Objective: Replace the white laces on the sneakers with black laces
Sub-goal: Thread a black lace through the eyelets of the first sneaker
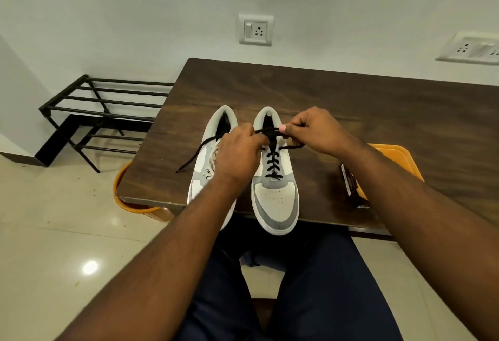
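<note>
Pinching the black lace from both sides, the two hands are held together over the throat of the right sneaker, near the middle of the view. The left hand is curled, its fingertips closed on the lace at the top eyelets; the right hand is curled too, thumb and forefinger clamped on the lace just beside the left hand. The lower eyelets of this sneaker are crossed by the black lace. One loose end is trailed toward 8 o'clock across the left sneaker and onto the table; another is seen toward 3 o'clock, under the right hand. A white lace is seen on the left sneaker, partly hidden by the left hand. Both sneakers are stood side by side on the dark wooden table, toes at its near edge. A small dark packet is laid at 3 o'clock, well apart from the sneakers.
</note>
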Action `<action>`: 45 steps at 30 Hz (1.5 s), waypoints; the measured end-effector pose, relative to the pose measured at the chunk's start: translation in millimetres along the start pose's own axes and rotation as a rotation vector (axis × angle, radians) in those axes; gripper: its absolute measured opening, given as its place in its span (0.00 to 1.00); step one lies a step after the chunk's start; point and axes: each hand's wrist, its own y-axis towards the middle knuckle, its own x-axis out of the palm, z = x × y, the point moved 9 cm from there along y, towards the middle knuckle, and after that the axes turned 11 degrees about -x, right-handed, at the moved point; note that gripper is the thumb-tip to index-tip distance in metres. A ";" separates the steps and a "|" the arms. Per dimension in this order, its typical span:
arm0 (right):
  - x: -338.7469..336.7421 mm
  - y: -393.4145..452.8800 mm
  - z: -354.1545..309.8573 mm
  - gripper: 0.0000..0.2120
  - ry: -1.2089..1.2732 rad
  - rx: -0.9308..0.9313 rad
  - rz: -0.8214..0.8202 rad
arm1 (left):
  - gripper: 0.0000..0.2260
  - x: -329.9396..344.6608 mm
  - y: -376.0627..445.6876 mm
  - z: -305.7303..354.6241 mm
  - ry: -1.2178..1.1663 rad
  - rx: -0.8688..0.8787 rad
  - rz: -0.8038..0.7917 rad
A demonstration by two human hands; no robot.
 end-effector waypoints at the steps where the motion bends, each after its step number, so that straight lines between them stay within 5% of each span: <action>1: 1.5 -1.0 3.3 0.19 -0.006 0.050 -0.019 | 0.08 -0.1 -2.9 0.9 0.017 -0.033 0.052; 5: 11.1 -7.3 8.4 0.15 0.103 0.195 -0.076 | 0.22 6.4 -11.8 -8.1 -0.001 -0.275 0.084; 8: 18.2 -9.6 5.3 0.15 0.194 0.214 -0.133 | 0.27 14.7 -15.0 -1.7 -0.068 -0.254 0.083; 14: 19.6 -14.5 14.8 0.11 0.267 0.206 -0.137 | 0.05 19.6 -11.3 -6.9 -0.279 -0.257 -0.005; 17: 2.9 -11.2 9.9 0.09 0.010 0.066 -0.091 | 0.09 3.4 -18.1 -11.4 -0.420 -0.288 0.084; 21: -17.7 -9.6 5.0 0.19 -0.585 -0.088 -0.013 | 0.16 -9.6 -39.4 -22.9 -0.634 -0.350 0.212; 25: -35.1 -9.7 -7.5 0.06 -0.860 -0.167 0.215 | 0.20 -10.4 -50.6 -30.0 -0.856 -0.351 0.212; 27: -37.6 -8.3 -4.9 0.08 -0.613 -0.182 0.272 | 0.21 -6.2 -50.5 -31.0 -0.904 -0.371 0.126; 31: -33.7 -12.2 18.8 0.07 0.524 0.054 0.295 | 0.21 -3.9 -46.2 -41.0 -0.735 -0.393 -0.025; 35: -41.0 -17.9 35.6 0.11 0.786 0.124 0.307 | 0.21 1.6 -39.6 -72.3 -0.528 -0.470 -0.192; 39: -70.8 -19.2 58.5 0.10 0.291 0.134 0.472 | 0.17 3.7 -38.8 -89.5 -0.205 -0.540 -0.330; 42: -51.8 -11.4 50.8 0.08 -0.181 0.032 0.263 | 0.12 -2.6 -36.4 -74.8 -0.034 -0.476 -0.262; 45: -11.8 -13.3 25.1 0.09 -0.150 -0.108 0.128 | 0.11 -11.5 -31.5 -40.0 -0.120 -0.338 -0.095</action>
